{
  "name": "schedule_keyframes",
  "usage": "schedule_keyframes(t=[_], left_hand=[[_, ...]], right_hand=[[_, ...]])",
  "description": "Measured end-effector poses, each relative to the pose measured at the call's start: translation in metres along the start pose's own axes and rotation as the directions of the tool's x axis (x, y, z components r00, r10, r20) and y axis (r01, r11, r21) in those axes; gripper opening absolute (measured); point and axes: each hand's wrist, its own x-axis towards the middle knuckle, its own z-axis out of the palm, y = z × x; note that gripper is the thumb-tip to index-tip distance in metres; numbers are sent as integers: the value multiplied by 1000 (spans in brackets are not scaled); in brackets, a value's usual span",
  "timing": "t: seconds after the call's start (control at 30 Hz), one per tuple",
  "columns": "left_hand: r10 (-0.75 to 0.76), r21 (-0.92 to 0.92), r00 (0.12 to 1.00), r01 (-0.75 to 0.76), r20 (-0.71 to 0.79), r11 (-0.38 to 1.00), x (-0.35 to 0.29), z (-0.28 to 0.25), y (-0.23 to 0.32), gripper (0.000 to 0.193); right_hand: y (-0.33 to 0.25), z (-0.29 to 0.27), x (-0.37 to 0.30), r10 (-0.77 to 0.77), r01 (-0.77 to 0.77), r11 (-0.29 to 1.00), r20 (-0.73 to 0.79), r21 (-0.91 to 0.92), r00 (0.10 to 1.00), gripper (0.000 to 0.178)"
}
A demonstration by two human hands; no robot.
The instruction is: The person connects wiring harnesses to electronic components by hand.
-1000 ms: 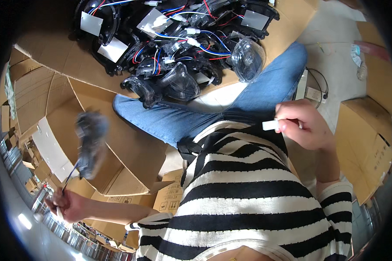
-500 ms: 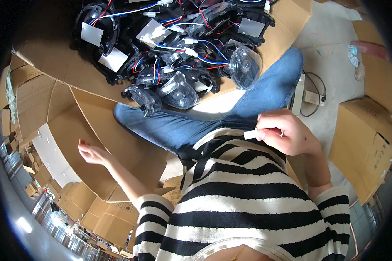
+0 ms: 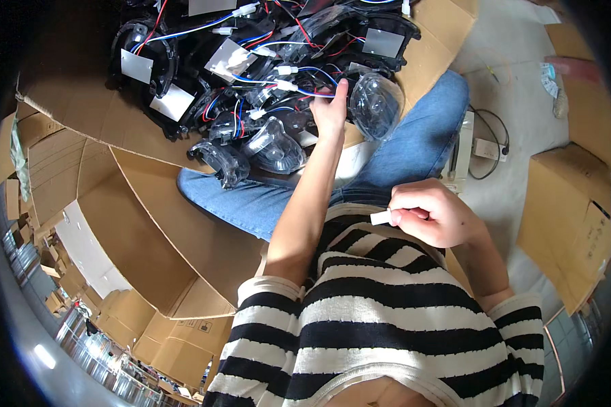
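Observation:
Black lamp housings with clear lenses lie piled in a large cardboard box (image 3: 81,125), trailing red, blue and white wires with white connectors (image 3: 286,86). My left hand (image 3: 329,115) reaches into the near side of this pile, thumb and fingers apart. A clear lamp lens (image 3: 375,105) sits just right of it, and another clear lens (image 3: 273,146) lies to its left. Parts around the fingertips hide whether they touch anything. In front of my striped shirt, my right hand (image 3: 431,214) is closed, pinching a small white block-shaped piece (image 3: 381,218).
An opened cardboard box (image 3: 142,237) stands at my left. To the right is another carton (image 3: 567,217). A white power strip (image 3: 487,149) with a black cable lies on the floor beside my knee. Flat silvery-white pieces (image 3: 173,102) rest on the housings.
My left hand has swung from above the left box rightward and forward into the lamp pile. My right hand keeps its pinch on the small white piece, having shifted only slightly.

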Motion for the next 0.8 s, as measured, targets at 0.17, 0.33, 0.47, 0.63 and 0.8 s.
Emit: schedule_keyframes(t=[0.17,0.33,0.47,0.63,0.8], left_hand=[[491,349,871,-457,-8,818,-13,24,26,20],[458,-97,852,-448,255,889,-78,10,54,36],[334,-173,872,-290,357,941,-113,-30,94,29],[209,-74,824,-200,527,977,-137,-73,125,24],[184,-146,795,-121,578,982,-141,-99,123,21]], right_hand=[[5,3,-2,-54,56,998,-60,38,997,6],[6,-5,-6,-45,46,999,-45,25,998,4],[0,-7,-10,-36,35,999,-5,-15,999,2],[-11,-5,-11,-60,60,998,7,-17,998,2],[-19,-1,-8,-84,84,996,29,-3,996,2]])
